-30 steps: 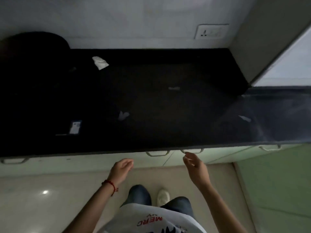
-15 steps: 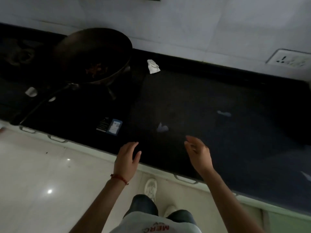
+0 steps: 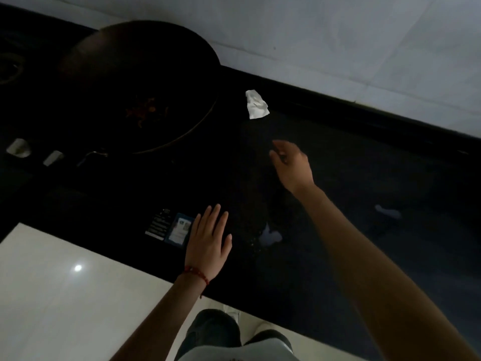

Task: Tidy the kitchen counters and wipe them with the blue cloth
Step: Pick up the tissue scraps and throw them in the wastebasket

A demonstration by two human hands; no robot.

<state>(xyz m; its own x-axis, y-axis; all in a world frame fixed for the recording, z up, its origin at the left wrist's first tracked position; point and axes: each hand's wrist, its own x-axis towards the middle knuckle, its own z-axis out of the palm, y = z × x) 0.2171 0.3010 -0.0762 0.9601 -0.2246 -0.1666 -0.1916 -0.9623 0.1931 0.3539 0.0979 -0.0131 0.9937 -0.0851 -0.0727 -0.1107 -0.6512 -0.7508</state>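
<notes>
Left hand (image 3: 208, 241), fingers straight and spread, lies over the front part of the black stone counter (image 3: 338, 256), just beside a small blue card (image 3: 179, 231). Right hand (image 3: 292, 165), loosely curled and holding nothing, hovers mid-counter below a crumpled white paper scrap (image 3: 256, 104). Dark round wok (image 3: 140, 87) occupies the left rear. Blue cloth: not visible.

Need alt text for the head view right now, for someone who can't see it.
Both bare hands, open and holding nothing, reach over a dark counter: the right hand toward a crumpled white paper, the left hand beside a small card. A dark wok sits behind.
</notes>
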